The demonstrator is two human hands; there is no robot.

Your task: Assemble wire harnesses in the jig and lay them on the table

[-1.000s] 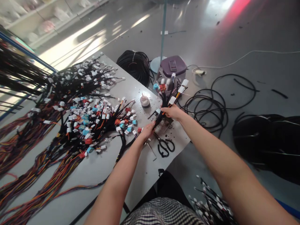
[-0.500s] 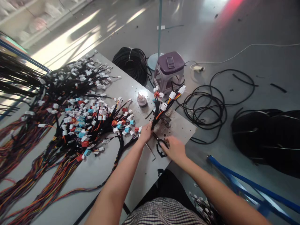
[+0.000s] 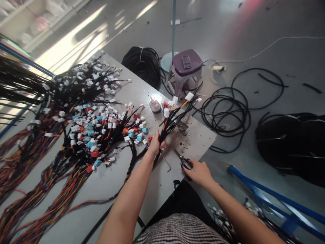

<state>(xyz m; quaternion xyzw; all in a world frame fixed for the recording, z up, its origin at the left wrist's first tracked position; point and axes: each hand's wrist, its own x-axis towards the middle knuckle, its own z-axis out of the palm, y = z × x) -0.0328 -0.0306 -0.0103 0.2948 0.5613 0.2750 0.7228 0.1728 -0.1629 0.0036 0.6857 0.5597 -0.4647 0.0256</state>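
Over the near edge of the counter [image 3: 207,137], just short of its right corner, I see the right hand [image 3: 200,172] curled on the handles of the scissors [image 3: 187,164]. Their long axis runs from that hand inward and away from the person, so the blades point towards the bundle [image 3: 165,129] but stop apart from it; whether the tips rest on the counter I cannot tell. The left hand [image 3: 155,145], closed around the bundle, is the nearer one to the blade tips. The bundle slants from its grip outward towards the far edge, roughly crossing the line of the blades, its connectors fanned beyond. Near the bundle's lower end lies a hex key [image 3: 167,163]; by the far edge stands a bottle [image 3: 154,105], and past that edge, a stool [image 3: 187,69].
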